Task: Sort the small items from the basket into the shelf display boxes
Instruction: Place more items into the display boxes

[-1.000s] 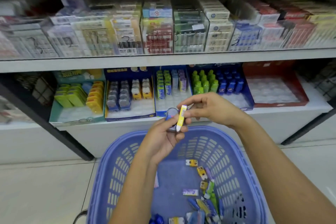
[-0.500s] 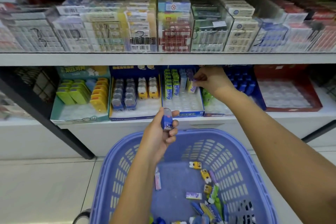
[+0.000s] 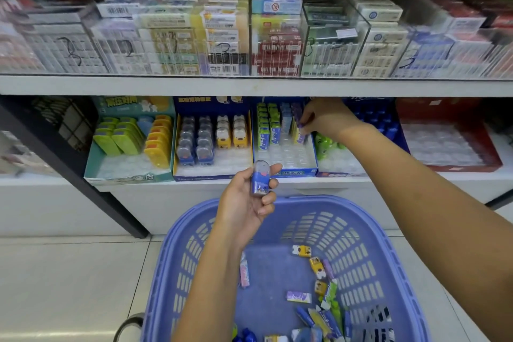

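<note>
A blue plastic basket (image 3: 358, 219) sits low in front of me with several small packets on its floor. My left hand (image 3: 249, 200) holds a small blue capsule-shaped item (image 3: 260, 178) upright above the basket's far rim. My right hand (image 3: 323, 116) reaches into the blue display box (image 3: 294, 173) on the lower shelf, its fingers pinching a yellow packet (image 3: 299, 134) standing at the right end of the box's row. Green and pale blue packets stand to its left.
To the left stand a blue box of grey and yellow capsule items (image 3: 211, 136) and a teal box (image 3: 122, 172) of green and yellow cases. A red box (image 3: 455, 166) sits right. The upper shelf edge (image 3: 249, 86) overhangs closely.
My right hand carried the yellow packet from above the basket up into the display box and has set it in the row. My left hand stays put with the blue item.
</note>
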`<state>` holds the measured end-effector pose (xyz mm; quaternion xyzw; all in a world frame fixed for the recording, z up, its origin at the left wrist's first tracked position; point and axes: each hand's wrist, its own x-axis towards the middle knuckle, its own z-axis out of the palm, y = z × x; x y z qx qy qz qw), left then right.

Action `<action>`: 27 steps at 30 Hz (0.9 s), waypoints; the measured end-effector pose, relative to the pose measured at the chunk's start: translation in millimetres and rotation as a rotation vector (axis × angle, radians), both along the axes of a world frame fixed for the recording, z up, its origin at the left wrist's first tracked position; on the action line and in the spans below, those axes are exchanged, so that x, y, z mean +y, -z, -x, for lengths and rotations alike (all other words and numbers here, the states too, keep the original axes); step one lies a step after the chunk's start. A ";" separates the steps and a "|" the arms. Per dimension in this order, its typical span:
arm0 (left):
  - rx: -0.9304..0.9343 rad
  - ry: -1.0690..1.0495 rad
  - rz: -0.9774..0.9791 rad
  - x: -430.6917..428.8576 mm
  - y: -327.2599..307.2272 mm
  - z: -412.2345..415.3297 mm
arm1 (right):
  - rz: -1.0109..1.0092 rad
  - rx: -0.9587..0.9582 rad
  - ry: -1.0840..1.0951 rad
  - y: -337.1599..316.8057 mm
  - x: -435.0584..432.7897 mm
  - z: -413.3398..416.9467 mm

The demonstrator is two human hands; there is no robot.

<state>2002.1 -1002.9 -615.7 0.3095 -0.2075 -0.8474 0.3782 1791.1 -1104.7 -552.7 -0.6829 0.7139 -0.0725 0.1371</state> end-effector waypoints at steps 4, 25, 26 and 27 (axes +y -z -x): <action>0.002 -0.036 0.026 3.8 -2.1 -2.7 | 0.075 0.005 0.030 -2.1 12.1 -7.0; -1.465 -0.372 0.841 0.6 24.3 -85.1 | 0.436 -0.512 -0.195 18.7 56.5 -159.1; -1.475 -0.348 0.846 -0.4 28.9 -88.7 | 0.425 -0.465 -0.234 23.5 52.2 -169.2; -1.472 -0.346 0.857 -1.5 31.7 -91.5 | 0.401 -0.419 -0.261 27.9 48.0 -177.9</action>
